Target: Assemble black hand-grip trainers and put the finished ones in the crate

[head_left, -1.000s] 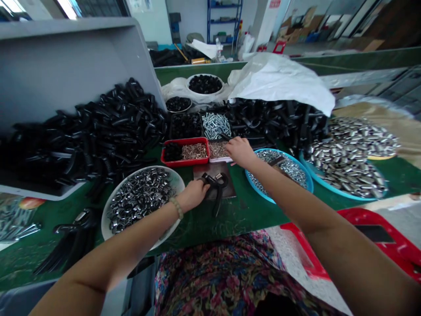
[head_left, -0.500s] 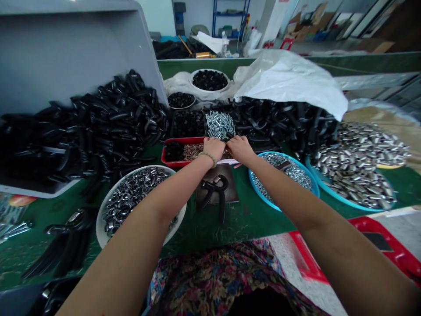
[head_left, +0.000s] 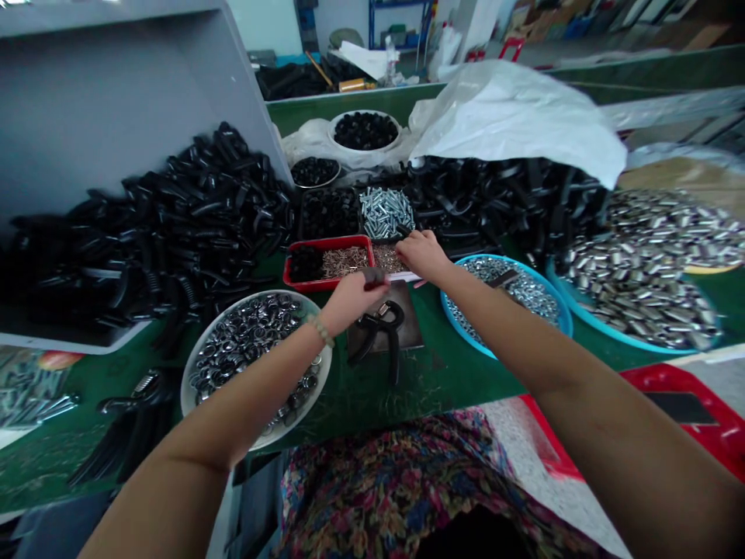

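Note:
My left hand (head_left: pixel 349 301), with a bead bracelet on its wrist, is closed with a small dark piece (head_left: pixel 374 276) at its fingertips. It hovers just beyond a black two-handled tool (head_left: pixel 391 341), which lies on a square metal plate (head_left: pixel 412 314). My right hand (head_left: pixel 424 255) is bent down with its fingers together at a compartment of small copper-coloured rivets (head_left: pixel 384 256). Something dark shows by its fingertips, but what they grip is hidden. Left of it, a red tray (head_left: pixel 286 273) holds black pieces and more copper-coloured pins.
A white bowl of metal rings (head_left: pixel 186 380) stands left, a blue basin of small metal parts (head_left: pixel 567 314) right. Farther right, a larger blue basin (head_left: pixel 634 341) holds metal sleeves. Black handles (head_left: pixel 198 210) spill from a grey crate (head_left: pixel 133 101). Silvery pins (head_left: pixel 387 213) lie behind my hands.
My left hand has drawn back towards me and left, away from the right hand, with the dark piece now showing. The red tray's right end is uncovered. My right hand stays near the rivets.

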A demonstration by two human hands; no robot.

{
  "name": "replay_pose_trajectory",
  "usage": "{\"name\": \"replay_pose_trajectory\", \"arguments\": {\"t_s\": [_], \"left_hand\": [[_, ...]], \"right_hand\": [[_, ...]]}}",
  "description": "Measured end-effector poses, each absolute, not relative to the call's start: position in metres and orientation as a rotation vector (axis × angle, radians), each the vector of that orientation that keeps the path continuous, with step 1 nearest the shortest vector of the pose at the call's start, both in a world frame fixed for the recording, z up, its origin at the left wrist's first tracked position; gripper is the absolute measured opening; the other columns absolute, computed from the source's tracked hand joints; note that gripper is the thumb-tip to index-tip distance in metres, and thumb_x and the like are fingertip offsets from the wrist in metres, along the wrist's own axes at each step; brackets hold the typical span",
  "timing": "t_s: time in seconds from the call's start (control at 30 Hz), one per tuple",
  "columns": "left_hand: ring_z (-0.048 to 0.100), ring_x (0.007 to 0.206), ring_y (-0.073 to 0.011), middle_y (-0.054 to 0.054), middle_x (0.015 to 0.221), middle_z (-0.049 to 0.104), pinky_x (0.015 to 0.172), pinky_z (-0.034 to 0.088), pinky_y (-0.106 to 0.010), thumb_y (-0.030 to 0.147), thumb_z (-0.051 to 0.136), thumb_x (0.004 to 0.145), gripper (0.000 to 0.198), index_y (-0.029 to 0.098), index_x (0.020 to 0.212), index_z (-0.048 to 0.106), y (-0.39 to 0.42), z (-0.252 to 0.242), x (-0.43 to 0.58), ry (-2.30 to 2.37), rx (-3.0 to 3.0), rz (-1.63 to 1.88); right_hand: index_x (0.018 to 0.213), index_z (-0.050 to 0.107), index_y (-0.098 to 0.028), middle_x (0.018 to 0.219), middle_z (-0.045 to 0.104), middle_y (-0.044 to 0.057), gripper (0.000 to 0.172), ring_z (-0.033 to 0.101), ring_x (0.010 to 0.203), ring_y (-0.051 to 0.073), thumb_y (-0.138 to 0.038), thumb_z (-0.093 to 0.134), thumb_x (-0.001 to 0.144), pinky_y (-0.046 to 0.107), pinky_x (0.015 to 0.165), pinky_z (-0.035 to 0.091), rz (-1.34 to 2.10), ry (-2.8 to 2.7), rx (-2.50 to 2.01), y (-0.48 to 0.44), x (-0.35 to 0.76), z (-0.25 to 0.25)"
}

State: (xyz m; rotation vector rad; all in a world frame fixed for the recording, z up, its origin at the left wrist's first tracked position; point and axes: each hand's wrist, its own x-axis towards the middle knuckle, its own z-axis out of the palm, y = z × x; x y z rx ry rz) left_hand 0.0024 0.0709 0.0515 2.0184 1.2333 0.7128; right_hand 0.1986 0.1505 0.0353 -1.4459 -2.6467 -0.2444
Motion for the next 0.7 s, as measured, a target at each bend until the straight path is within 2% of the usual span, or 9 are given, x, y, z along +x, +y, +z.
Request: {"name": "replay_pose_trajectory", "arguments": {"t_s": [0.13, 0.37, 0.57, 0.7], "left_hand": [[0.061, 0.086, -0.0158, -0.005, 0.094, 0.065, 0.082, 0.047, -0.027, 0.029, 0.053, 0.089, 0.020, 0.015, 0.088, 0.068, 0.023, 0.025, -0.012, 1.333, 2.077, 0.694], [0.057, 0.092, -0.0194, -0.009, 0.099, 0.060, 0.086, 0.046, -0.032, 0.029, 0.043, 0.094, 0.027, 0.012, 0.098, 0.064, 0.016, 0.003, -0.010, 1.404, 2.506, 0.499], [0.055, 0.093, -0.0205, -0.010, 0.100, 0.058, 0.083, 0.046, -0.033, 0.025, 0.040, 0.094, 0.025, 0.016, 0.102, 0.062, 0.010, 0.006, -0.011, 1.413, 2.734, 0.307], [0.056, 0.090, -0.0211, -0.010, 0.099, 0.058, 0.079, 0.047, -0.033, 0.025, 0.039, 0.095, 0.026, 0.014, 0.102, 0.061, 0.008, 0.010, -0.011, 1.443, 2.739, 0.285]], "right_hand": [[0.093, 0.068, -0.014, 0.096, 0.067, 0.013, 0.022, 0.047, 0.100, 0.027, -0.015, 0.047, 0.089, 0.041, 0.086, 0.028, -0.112, -2.608, -1.461, 0.153, 0.195, 0.033], [0.100, 0.065, -0.011, 0.097, 0.067, 0.013, 0.021, 0.057, 0.090, 0.021, -0.019, 0.048, 0.091, 0.031, 0.080, 0.040, 0.026, -2.497, -1.496, 0.147, 0.195, 0.043], [0.085, 0.066, -0.018, 0.081, 0.068, 0.004, 0.019, 0.061, 0.074, 0.016, -0.029, 0.052, 0.090, 0.028, 0.069, 0.047, 0.506, -2.234, -1.309, 0.085, 0.196, 0.032], [0.083, 0.066, -0.019, 0.081, 0.068, 0.004, 0.016, 0.062, 0.076, 0.016, -0.028, 0.055, 0.089, 0.028, 0.072, 0.046, 0.512, -2.256, -1.261, 0.061, 0.185, 0.012]]}}
